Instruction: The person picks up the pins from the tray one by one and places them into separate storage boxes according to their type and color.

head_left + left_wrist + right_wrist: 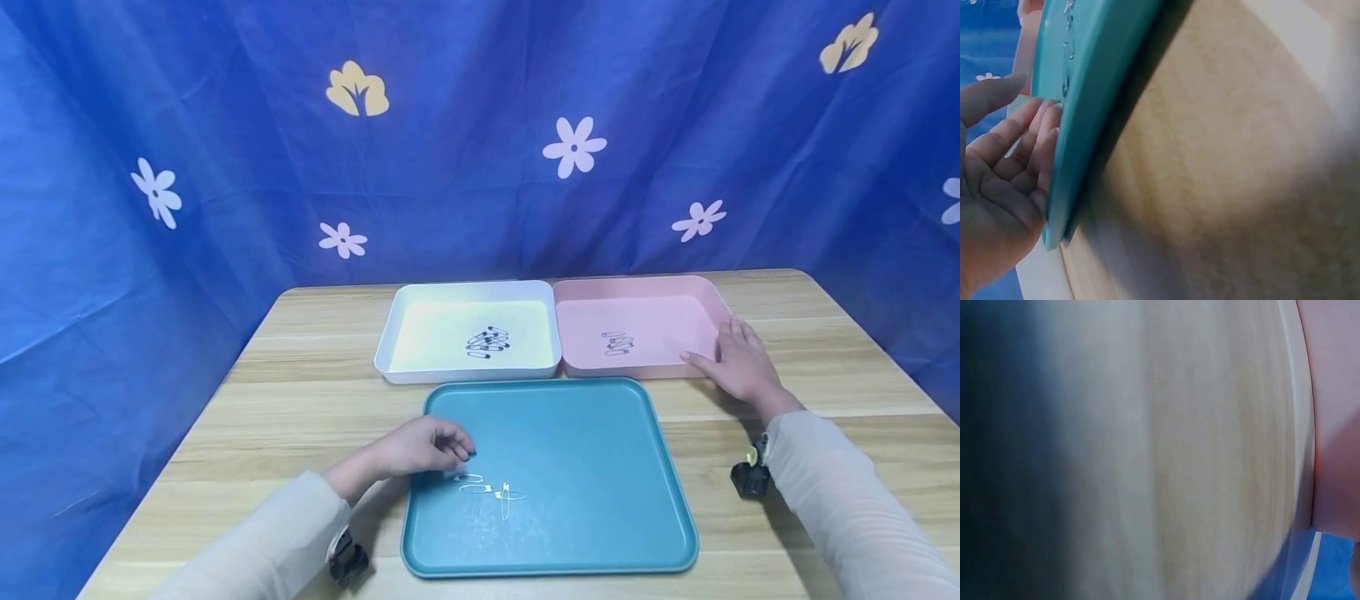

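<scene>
On the left side of a teal tray (570, 467), my left hand (427, 446) hovers low with loosely bent fingers. In the left wrist view its thumb stands apart from the fingers (1029, 134), and no held thing shows between them. A small dark spot appears by its fingertips in the head view. Just beside them lie several silver safety pins (476, 489), two of them crossed. My right hand (742, 362) rests at the front right corner of a pink tray (637, 372), thumb by the front rim and fingers along the right side.
A white tray (465, 377) adjoins the pink one behind the teal tray and holds a pile of dark-headed safety pins (489, 340). Several safety pins (618, 342) lie inside the pink tray. A blue flowered curtain (465, 167) hangs behind the wooden table (300, 400).
</scene>
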`<action>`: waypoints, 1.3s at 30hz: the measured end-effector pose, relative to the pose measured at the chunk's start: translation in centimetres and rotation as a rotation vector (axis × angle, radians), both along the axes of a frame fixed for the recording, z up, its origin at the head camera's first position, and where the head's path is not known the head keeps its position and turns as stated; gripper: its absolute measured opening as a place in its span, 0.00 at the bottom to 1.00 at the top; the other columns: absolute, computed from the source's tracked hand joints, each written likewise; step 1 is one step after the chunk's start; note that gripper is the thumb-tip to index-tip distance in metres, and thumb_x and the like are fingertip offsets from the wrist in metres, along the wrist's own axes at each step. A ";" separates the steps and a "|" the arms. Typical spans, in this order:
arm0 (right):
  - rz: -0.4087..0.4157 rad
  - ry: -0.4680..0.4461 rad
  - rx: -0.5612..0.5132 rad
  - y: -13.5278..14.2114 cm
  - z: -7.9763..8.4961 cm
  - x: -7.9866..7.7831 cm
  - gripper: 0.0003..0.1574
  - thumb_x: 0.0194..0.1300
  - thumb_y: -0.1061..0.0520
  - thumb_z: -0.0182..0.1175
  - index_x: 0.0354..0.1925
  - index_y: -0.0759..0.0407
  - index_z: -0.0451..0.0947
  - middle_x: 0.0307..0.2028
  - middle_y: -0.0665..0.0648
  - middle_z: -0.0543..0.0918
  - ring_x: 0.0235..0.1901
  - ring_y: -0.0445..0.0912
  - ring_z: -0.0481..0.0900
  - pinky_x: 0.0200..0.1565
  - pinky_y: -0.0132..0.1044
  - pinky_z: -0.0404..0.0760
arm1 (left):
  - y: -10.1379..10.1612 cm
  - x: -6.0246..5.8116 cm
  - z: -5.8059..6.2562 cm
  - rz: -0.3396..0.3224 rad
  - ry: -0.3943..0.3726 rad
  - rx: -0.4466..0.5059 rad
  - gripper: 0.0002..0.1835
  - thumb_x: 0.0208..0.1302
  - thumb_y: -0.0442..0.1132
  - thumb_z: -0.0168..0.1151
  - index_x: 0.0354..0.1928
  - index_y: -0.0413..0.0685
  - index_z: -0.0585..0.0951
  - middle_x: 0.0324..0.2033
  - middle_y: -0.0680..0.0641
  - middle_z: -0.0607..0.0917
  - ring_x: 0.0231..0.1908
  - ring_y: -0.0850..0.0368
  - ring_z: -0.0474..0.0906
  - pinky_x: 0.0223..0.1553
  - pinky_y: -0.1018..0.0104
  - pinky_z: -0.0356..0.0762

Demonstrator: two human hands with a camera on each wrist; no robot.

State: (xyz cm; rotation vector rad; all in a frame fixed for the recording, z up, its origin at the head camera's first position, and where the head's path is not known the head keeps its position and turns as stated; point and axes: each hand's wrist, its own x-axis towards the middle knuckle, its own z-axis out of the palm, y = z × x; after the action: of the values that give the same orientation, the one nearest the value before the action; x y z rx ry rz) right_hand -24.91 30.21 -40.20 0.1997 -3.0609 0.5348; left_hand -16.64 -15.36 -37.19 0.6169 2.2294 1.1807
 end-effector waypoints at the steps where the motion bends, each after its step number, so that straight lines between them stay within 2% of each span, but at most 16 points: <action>1: 0.000 -0.002 -0.002 0.0 0.0 0.0 0.60 0.57 0.31 0.39 0.58 0.83 0.34 0.58 0.80 0.37 0.59 0.68 0.34 0.56 0.57 0.34 | 0.0 0.0 -0.1 -0.002 0.005 -0.003 0.09 0.47 0.27 0.61 0.34 0.34 0.78 0.28 0.47 0.80 0.29 0.58 0.76 0.31 0.71 0.75; 10: 0.002 -0.003 -0.002 0.0 0.3 -0.2 0.61 0.57 0.31 0.39 0.58 0.83 0.34 0.59 0.80 0.36 0.59 0.67 0.33 0.57 0.56 0.33 | 0.1 0.3 -0.6 -0.016 0.107 -0.050 0.10 0.40 0.24 0.64 0.30 0.39 0.79 0.23 0.51 0.78 0.26 0.60 0.72 0.29 0.71 0.74; 22: 0.004 0.007 0.001 0.0 0.3 -0.2 0.61 0.57 0.31 0.40 0.58 0.83 0.33 0.58 0.80 0.37 0.59 0.67 0.34 0.57 0.56 0.33 | 0.3 0.5 -0.5 -0.078 0.179 -0.095 0.04 0.45 0.27 0.62 0.24 0.43 0.79 0.19 0.56 0.77 0.23 0.65 0.71 0.27 0.72 0.72; 32: 0.001 0.019 -0.002 -0.1 -0.3 -0.1 0.61 0.57 0.31 0.40 0.59 0.82 0.34 0.59 0.80 0.38 0.59 0.67 0.35 0.57 0.56 0.34 | 0.5 0.2 0.0 -0.138 0.131 -0.172 0.05 0.53 0.30 0.57 0.23 0.45 0.75 0.20 0.56 0.74 0.25 0.62 0.68 0.30 0.70 0.68; 39: 0.004 0.018 -0.004 0.1 -0.3 0.0 0.61 0.57 0.31 0.40 0.58 0.83 0.34 0.59 0.80 0.38 0.59 0.67 0.34 0.57 0.56 0.34 | 0.8 -1.3 0.1 -0.054 0.034 -0.148 0.05 0.56 0.29 0.53 0.24 0.41 0.74 0.21 0.53 0.73 0.24 0.60 0.68 0.27 0.68 0.68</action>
State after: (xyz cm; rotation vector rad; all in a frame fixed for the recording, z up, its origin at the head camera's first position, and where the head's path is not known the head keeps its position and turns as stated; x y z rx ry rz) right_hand -24.86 30.27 -40.51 0.2097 -3.0421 0.5356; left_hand -17.90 -14.53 -37.06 0.6362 2.2892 0.9751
